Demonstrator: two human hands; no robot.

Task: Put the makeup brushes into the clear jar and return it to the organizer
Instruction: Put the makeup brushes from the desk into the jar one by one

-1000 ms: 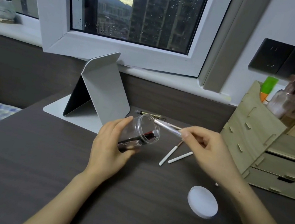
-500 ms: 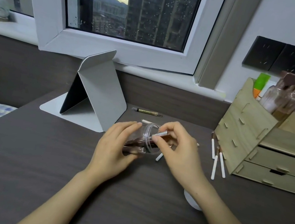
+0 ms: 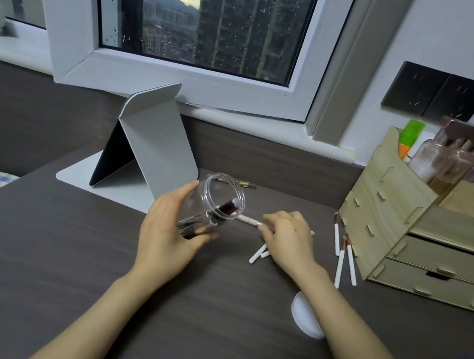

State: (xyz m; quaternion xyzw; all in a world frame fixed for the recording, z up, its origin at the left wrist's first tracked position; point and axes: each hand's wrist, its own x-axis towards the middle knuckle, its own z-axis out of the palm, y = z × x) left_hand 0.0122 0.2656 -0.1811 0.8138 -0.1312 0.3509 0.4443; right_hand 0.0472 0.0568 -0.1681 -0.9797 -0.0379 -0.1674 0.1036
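Withdrawn from tilted clear plastic jar (image 3: 214,207) since earlier: right hand (image 3: 288,240), now pinching pale slim brush (image 3: 249,220); left hand (image 3: 169,232) gripping jar.

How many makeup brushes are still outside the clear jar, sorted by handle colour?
White-handled brushes beside the organizer: 3
White-handled brushes partly under the right hand: 2
Pale pink-handled brush at that hand's fingertips: 1
Total: 6
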